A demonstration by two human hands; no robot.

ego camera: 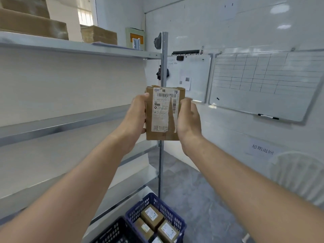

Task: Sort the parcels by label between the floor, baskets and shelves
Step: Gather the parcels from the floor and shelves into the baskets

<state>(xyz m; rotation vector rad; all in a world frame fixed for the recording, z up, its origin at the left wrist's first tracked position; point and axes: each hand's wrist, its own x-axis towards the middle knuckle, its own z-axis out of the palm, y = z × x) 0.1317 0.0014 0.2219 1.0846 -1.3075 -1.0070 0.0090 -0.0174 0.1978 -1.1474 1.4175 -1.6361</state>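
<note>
Held upright at the centre of the frame: a small brown cardboard parcel (164,113), its torn white shipping label turned to the camera. Gripped on its left edge by the left hand (135,118), fingers curled round the side. Gripped on its right edge by the right hand (189,118), fingers curled round that side. Both forearms bare, reaching in from the lower corners. Parcel in the air, touching no shelf and no basket, in front of the grey metal upright post (164,67).

Across the left half of the frame: grey metal shelving (70,118) in several tiers. On the top tier at upper left, stacked brown cardboard boxes (35,27).

At bottom centre, on the grey floor (192,190) just beside the shelving: a dark blue plastic lattice basket (156,199) holding several brown labelled parcels (152,214), labels up. Touching its left side, at the very bottom edge, a black plastic lattice basket (114,232), contents out of sight.

On the white wall at right: a large whiteboard ruled with a grid (263,81), and left of it a smaller plain whiteboard (191,76). Below them, a white paper sign with printed characters (263,149). At lower right, a blurred white ribbed round object (298,176), too soft to identify.
</note>
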